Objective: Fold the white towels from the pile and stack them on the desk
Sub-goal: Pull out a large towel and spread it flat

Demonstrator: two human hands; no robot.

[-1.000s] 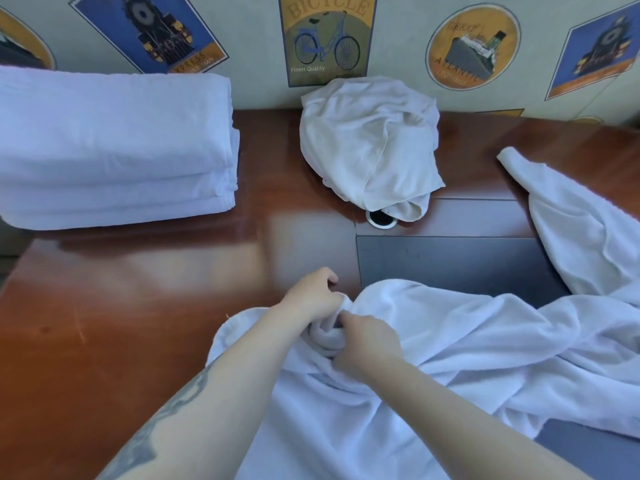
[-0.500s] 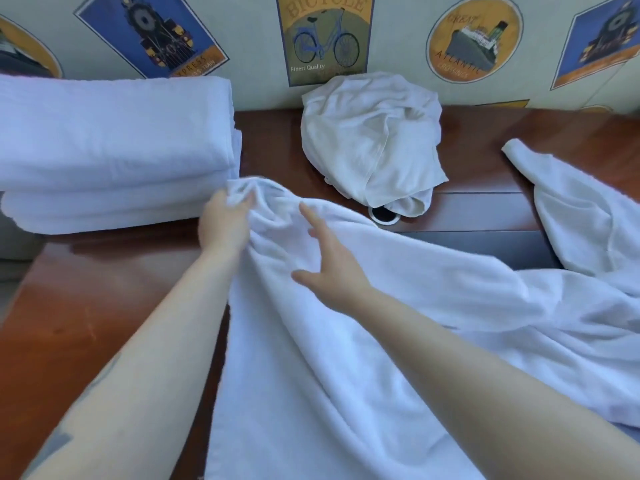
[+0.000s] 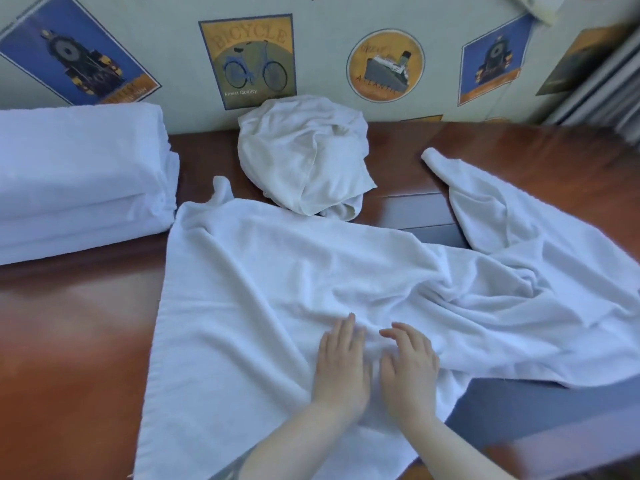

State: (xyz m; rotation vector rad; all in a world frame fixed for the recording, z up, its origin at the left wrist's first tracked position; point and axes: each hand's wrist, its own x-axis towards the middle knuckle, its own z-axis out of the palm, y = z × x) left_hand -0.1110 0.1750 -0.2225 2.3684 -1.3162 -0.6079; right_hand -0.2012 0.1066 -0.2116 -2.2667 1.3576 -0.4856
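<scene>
Towel (image 3: 311, 265) in front of you lies spread across the middle of the bench (image 3: 69, 341), its left part fairly flat and its right part bunched into wrinkles that run toward the right edge of the head view, where it passes over a grey panel (image 3: 519, 407) set into the wood. Your left hand (image 3: 341, 368) rests palm down on the near part of this towel, fingers straight and close together, holding nothing. Your right hand (image 3: 408, 368) lies just beside it, also flat on the cloth, fingers slightly spread and relaxed, so neither grip is closed on anything. One corner of the towel pokes up at the far left, near the folded stack (image 3: 79, 178), which sits at the far left of the bench with its white layers squared on top of each other. A crumpled white bundle (image 3: 304, 154) sits at the far middle, against the wall and touching the far edge of the spread towel. Another length of white cloth (image 3: 485, 199) reaches toward the far right; you cannot tell whether it is part of the same towel. On the wall behind hang a bicycle poster (image 3: 247, 60), a round ship picture (image 3: 386, 65) and locomotive posters (image 3: 76, 60).
</scene>
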